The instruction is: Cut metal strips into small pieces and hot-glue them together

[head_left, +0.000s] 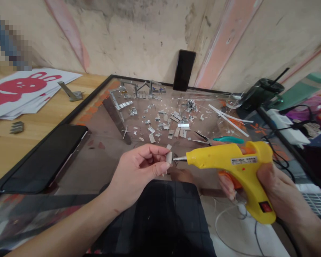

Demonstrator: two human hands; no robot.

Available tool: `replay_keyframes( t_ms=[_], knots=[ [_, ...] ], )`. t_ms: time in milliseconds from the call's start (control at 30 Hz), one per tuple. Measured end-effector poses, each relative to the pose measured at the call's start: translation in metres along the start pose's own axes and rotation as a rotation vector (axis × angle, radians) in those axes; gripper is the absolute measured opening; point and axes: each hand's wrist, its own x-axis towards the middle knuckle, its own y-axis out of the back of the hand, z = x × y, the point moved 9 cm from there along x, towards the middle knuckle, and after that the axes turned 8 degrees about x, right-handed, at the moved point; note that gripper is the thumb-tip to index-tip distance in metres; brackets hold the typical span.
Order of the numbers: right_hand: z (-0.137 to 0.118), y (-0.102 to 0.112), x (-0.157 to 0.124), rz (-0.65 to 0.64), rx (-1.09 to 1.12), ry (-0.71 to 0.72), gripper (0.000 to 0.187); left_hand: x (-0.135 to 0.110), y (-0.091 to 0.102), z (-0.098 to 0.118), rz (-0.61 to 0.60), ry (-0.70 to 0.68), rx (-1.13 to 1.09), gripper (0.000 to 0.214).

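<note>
My left hand (139, 171) pinches a small silvery piece (169, 157) between thumb and fingers, just above the glass tabletop (96, 160). My right hand (280, 192) grips the handle of a yellow hot glue gun (235, 164). Its metal nozzle (179, 159) points left and touches or nearly touches the small piece. Both hands hover near the front edge of the glass.
Several small silvery strips (163, 125) lie scattered on the glass, with a little frame built of them (139, 91) at the back. Teal-handled scissors (219, 140) and white glue sticks (230, 119) lie right. One phone (46, 157) lies left, another (184, 70) leans against the wall. Rabbit-print sheets (24, 89) sit far left.
</note>
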Motion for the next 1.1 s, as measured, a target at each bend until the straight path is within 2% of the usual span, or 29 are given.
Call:
replay_keyframes(
  t_ms=[167, 367, 567, 633, 733, 833, 900, 1033, 1100],
  knots=[
    [-0.002, 0.010, -0.001, 0.115, -0.032, 0.035, 0.040, 0.000, 0.002, -0.003, 0.002, 0.006, 0.035, 0.016],
    [0.000, 0.008, -0.003, 0.077, -0.045, 0.026, 0.045, 0.001, 0.001, -0.008, -0.006, 0.033, 0.049, 0.018],
    [0.000, 0.016, -0.007, 0.142, -0.053, 0.088, 0.041, 0.001, -0.001, -0.007, -0.014, 0.039, 0.024, 0.017],
    [0.002, 0.020, -0.009, 0.161, -0.051, 0.056, 0.042, 0.001, -0.001, -0.007, -0.016, 0.034, 0.020, 0.016],
    [0.007, 0.018, -0.008, 0.103, -0.097, -0.040, 0.048, 0.001, -0.002, -0.007, -0.025, 0.033, 0.008, 0.017],
    [0.006, 0.013, -0.007, 0.046, -0.132, -0.064, 0.052, 0.001, -0.003, -0.007, -0.029, 0.044, -0.004, 0.018],
    [0.005, 0.018, -0.009, 0.115, -0.144, -0.067, 0.054, 0.000, -0.003, -0.006, -0.029, 0.056, -0.003, 0.017],
    [0.007, 0.035, -0.018, 0.329, -0.144, -0.085, 0.054, 0.000, -0.004, -0.006, -0.044, 0.062, 0.001, 0.018],
    [0.007, 0.037, -0.020, 0.374, -0.116, -0.079, 0.051, 0.000, -0.004, -0.006, -0.050, 0.058, -0.006, 0.019]
  ],
)
